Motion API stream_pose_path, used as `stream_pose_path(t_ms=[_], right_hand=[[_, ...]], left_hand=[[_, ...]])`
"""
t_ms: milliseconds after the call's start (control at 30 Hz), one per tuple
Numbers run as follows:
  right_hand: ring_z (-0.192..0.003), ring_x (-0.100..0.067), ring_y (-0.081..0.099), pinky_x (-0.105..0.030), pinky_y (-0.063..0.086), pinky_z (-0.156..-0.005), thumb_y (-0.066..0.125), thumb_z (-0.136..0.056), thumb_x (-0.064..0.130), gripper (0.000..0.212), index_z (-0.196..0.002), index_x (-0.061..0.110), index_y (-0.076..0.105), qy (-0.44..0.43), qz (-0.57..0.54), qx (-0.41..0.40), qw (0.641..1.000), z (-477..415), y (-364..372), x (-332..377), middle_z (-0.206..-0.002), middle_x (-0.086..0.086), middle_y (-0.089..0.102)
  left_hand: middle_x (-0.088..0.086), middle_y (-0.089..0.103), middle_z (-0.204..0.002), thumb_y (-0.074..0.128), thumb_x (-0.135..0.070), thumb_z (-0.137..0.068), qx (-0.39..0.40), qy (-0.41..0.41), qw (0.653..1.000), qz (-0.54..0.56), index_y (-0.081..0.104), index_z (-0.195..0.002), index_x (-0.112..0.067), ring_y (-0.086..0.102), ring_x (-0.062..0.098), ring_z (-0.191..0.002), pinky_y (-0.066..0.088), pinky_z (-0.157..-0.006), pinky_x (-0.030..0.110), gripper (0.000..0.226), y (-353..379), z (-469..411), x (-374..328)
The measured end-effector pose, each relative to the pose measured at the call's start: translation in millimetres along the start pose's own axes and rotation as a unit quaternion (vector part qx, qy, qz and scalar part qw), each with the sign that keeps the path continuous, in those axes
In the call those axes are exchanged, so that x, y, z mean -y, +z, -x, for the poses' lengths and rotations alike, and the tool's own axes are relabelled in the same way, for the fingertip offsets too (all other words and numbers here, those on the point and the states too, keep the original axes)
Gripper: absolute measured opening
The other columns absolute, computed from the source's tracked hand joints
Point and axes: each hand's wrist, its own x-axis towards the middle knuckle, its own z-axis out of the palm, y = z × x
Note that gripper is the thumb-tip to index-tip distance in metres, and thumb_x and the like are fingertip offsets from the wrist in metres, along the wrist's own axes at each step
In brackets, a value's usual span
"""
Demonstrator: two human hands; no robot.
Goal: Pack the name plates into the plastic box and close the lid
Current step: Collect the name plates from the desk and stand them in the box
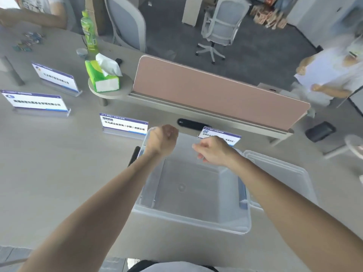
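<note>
A clear plastic box stands open on the table in front of me. A see-through plate leans on its left inner wall and a blue-edged one on its right wall. The box's lid lies to its right. My left hand hovers over the box's far left corner with fingers curled and nothing visible in it. My right hand is blurred, fingers loosely curled, just in front of a name plate. Other name plates stand at centre, left and far left.
A pink desk divider runs behind the box. A green tissue pack sits on a round shelf, with a green bottle behind it. A person in white stands at the right; an office chair is beyond.
</note>
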Motion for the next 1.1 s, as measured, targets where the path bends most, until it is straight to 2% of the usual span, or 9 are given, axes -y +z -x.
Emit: stream_pose_path(t_ms=[100,233,400,500,600,767,900,967,1100], right_hand=[[-0.075,-0.023,0.074,-0.041,0.058,-0.086,0.057,-0.091,0.039,0.033,-0.086,0.009,0.07,0.013,-0.023,-0.012,1.0,13,-17,-18,-0.079,0.001,0.076],[-0.066,-0.017,0.069,-0.044,0.059,-0.085,0.059,-0.093,0.037,0.027,-0.09,0.014,0.071,0.042,-0.039,-0.041,0.998,23,-40,-57,-0.079,0.002,0.075],[-0.066,-0.017,0.067,-0.041,0.058,-0.08,0.06,-0.095,0.031,0.022,-0.095,0.012,0.071,0.072,-0.105,-0.059,0.99,25,-68,-102,-0.083,-0.002,0.074],[-0.066,-0.017,0.065,-0.034,0.057,-0.075,0.06,-0.096,0.03,0.021,-0.098,0.012,0.071,0.07,-0.138,-0.064,0.986,18,-84,-125,-0.087,-0.006,0.074],[-0.064,-0.016,0.064,-0.033,0.056,-0.073,0.06,-0.096,0.028,0.019,-0.096,0.012,0.07,0.061,-0.164,-0.069,0.982,5,-99,-148,-0.085,-0.004,0.073],[-0.062,-0.014,0.065,-0.02,0.048,-0.056,0.059,-0.096,0.028,0.019,-0.089,0.013,0.07,0.045,-0.206,-0.071,0.975,-30,-113,-185,-0.086,-0.007,0.074],[-0.062,-0.018,0.062,-0.025,0.049,-0.061,0.061,-0.092,0.026,0.025,-0.09,0.004,0.072,0.045,-0.235,-0.067,0.969,-63,-121,-209,-0.088,-0.015,0.076],[-0.061,-0.018,0.06,-0.027,0.048,-0.061,0.06,-0.09,0.025,0.028,-0.089,-0.001,0.071,0.048,-0.241,-0.062,0.967,-80,-125,-220,-0.084,-0.016,0.075],[-0.06,-0.016,0.065,-0.025,0.048,-0.059,0.058,-0.087,0.025,0.024,-0.089,0.006,0.071,0.07,-0.248,-0.051,0.965,-114,-131,-242,-0.086,-0.009,0.077]], left_hand=[[0.003,0.065,-0.072,0.055,-0.033,-0.094,0.036,0.022,0.999,0.007,0.059,-0.074,-0.016,0.061,0.03,-0.075,0.038,-0.061,0.029,0.026,17,2,-20],[-0.003,0.047,-0.057,0.055,-0.035,-0.095,0.093,0.032,0.995,-0.018,0.048,-0.063,-0.016,0.049,0.028,-0.069,0.033,-0.061,0.029,0.038,37,2,-43],[0.002,0.038,-0.056,0.05,-0.02,-0.089,0.16,0.03,0.985,-0.061,0.034,-0.058,-0.012,0.037,0.028,-0.062,0.029,-0.049,0.031,0.036,64,5,-70],[0.0,0.04,-0.057,0.049,-0.018,-0.089,0.168,0.031,0.983,-0.072,0.035,-0.059,-0.015,0.038,0.027,-0.062,0.03,-0.051,0.032,0.033,79,-2,-82],[0.0,0.043,-0.058,0.05,-0.021,-0.09,0.169,0.02,0.982,-0.079,0.039,-0.061,-0.017,0.04,0.026,-0.061,0.032,-0.055,0.032,0.031,91,-15,-94],[0.0,0.044,-0.056,0.053,-0.036,-0.091,0.141,-0.009,0.984,-0.104,0.047,-0.058,-0.015,0.04,0.023,-0.056,0.031,-0.048,0.026,0.04,111,-44,-117],[0.004,0.057,-0.066,0.055,-0.039,-0.092,0.124,-0.036,0.982,-0.138,0.065,-0.072,-0.017,0.05,0.024,-0.065,0.037,-0.052,0.025,0.031,126,-68,-118],[0.004,0.06,-0.07,0.057,-0.039,-0.091,0.114,-0.04,0.978,-0.169,0.063,-0.072,-0.022,0.053,0.025,-0.069,0.037,-0.053,0.025,0.026,134,-80,-114],[-0.004,0.059,-0.07,0.054,-0.037,-0.092,0.123,-0.07,0.965,-0.22,0.06,-0.074,-0.027,0.054,0.025,-0.071,0.037,-0.054,0.025,0.021,153,-100,-103]])
